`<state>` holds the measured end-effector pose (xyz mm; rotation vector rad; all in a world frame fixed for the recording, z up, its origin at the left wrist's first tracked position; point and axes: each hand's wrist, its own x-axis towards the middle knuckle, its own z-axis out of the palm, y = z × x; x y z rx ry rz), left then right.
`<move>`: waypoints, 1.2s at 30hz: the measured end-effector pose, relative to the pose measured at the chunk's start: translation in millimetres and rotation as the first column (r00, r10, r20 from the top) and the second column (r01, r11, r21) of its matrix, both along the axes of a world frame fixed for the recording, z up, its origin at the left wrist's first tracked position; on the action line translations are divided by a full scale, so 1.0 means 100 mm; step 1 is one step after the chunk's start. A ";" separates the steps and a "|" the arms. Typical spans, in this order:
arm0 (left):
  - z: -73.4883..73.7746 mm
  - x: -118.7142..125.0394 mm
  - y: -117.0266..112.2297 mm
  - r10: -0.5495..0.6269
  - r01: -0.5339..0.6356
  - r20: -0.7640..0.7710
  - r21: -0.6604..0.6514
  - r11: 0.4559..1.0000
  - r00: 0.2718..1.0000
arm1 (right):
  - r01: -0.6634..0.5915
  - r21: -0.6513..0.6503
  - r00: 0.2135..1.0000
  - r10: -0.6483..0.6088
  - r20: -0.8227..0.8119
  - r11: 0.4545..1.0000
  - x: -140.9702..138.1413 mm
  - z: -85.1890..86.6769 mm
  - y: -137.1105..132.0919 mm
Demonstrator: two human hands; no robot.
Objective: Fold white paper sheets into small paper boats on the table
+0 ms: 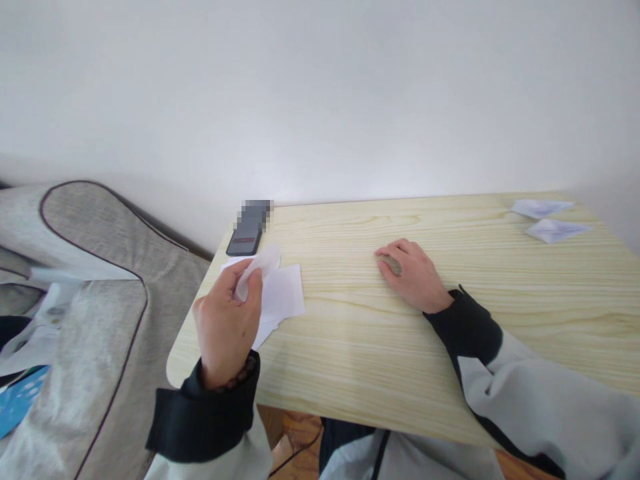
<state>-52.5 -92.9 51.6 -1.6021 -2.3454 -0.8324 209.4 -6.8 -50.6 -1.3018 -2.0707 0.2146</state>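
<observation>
My left hand (227, 320) is raised over the left part of the table, closed on a thin white sheet of paper (270, 259). The sheet looks curled between thumb and fingers, and part of it is hidden by the hand. Beneath and just to the right of that hand lie several loose white paper sheets (285, 291), overlapping at angles. My right hand (413, 272) rests on the tabletop near the middle. Its fingers are loosely bent, with a shaded gap between thumb and forefinger and nothing visible in it.
Two folded white paper pieces (543, 208) with pointed ends lie at the table's far right corner. A dark phone (246, 233) is at the back left. The pale wooden table (340, 347) meets a white wall; a grey sofa (170, 293) stands on the left.
</observation>
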 end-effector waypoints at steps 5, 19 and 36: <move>0.05 0.12 0.09 -0.064 0.050 0.106 0.134 0.990 0.992 | 0.002 0.013 1.000 -0.002 -0.001 1.000 0.01 -0.01 0.01; -0.40 0.73 0.90 -0.441 0.442 0.519 0.130 0.887 0.732 | -0.251 -0.202 0.892 0.145 -0.427 0.947 0.10 0.12 -0.04; -0.74 0.97 1.06 -0.317 0.757 0.948 0.223 0.615 -0.023 | -0.357 -0.493 0.593 -0.215 -0.776 0.794 0.28 0.15 0.11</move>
